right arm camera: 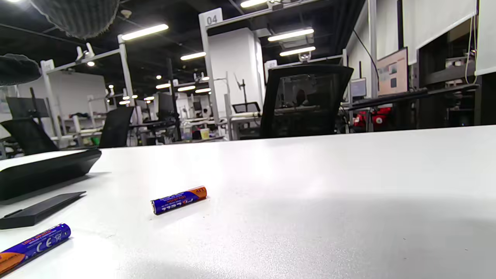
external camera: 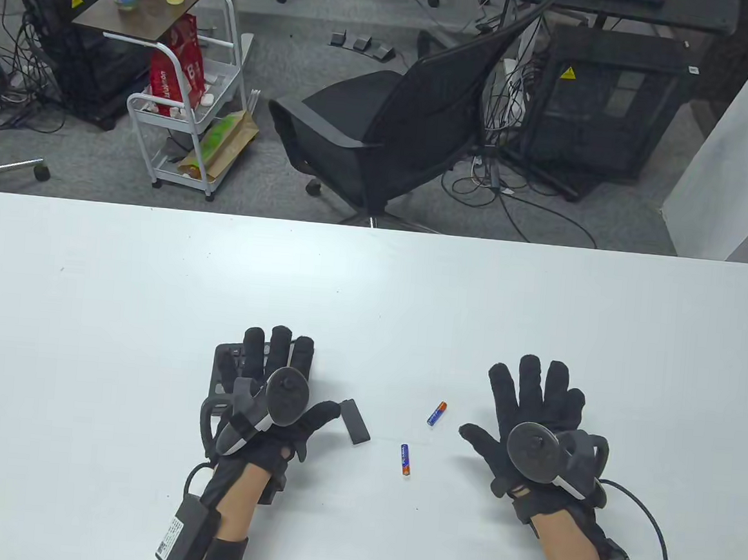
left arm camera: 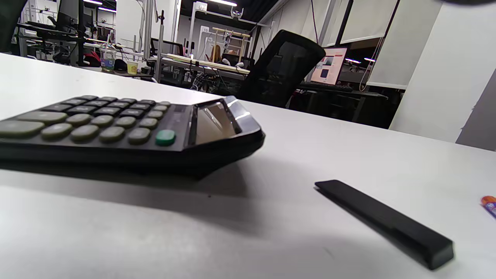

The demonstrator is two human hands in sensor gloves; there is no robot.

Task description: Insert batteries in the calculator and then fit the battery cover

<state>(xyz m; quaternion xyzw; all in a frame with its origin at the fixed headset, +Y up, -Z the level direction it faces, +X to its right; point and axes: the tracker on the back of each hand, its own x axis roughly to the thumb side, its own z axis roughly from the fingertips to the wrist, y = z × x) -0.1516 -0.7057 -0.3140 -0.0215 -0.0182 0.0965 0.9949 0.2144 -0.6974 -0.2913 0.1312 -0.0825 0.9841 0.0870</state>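
The black calculator lies keys-up at the table's front left, mostly hidden under my left hand, whose fingers are spread flat over it; contact cannot be told. The left wrist view shows its keys and display. The black battery cover lies loose just right of my left thumb. Two blue-and-orange batteries lie between my hands, one farther and one nearer. My right hand is spread open and empty, right of the batteries. The right wrist view shows both batteries and the cover.
The white table stretches bare beyond the hands. A black office chair stands behind the far edge, with a white cart to its left and dark cabinets behind.
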